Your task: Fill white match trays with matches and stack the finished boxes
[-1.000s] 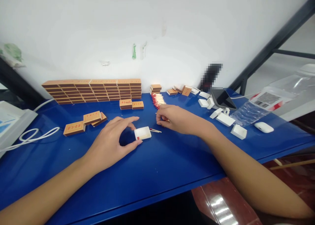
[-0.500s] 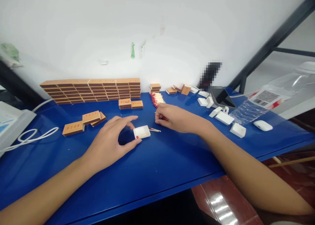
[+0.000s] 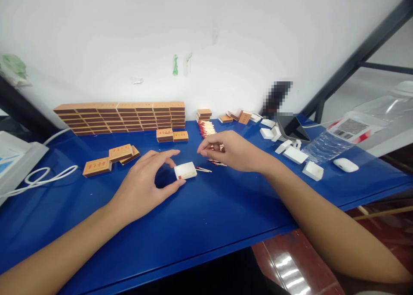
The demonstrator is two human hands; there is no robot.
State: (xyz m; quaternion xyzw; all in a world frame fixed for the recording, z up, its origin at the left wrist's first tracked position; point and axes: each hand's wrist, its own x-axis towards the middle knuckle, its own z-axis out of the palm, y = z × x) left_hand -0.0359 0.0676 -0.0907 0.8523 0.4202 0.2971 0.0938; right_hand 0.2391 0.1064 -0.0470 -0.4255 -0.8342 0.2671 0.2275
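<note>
My left hand rests on the table, curved round the left end of a small white matchbox tray. Its thumb touches the tray's near side and a fingertip is by the far corner. A few red-headed matches lie along the tray's near wall. Just right of the tray are loose matches on the table. Above and right of it, my right hand has thumb and fingers pinched together; whatever is between the fingertips is hidden. Beneath that hand lie more loose matches, and behind it a heap of matches.
Stacked matchboxes line the wall, with two smaller piles in front. Loose matchboxes lie left. On the right are white trays, a dark grey container, a plastic bottle and a white earbud case.
My right hand has moved left from the match heap, closer to the tray, uncovering loose matches beneath it. My left hand stays at the tray.
</note>
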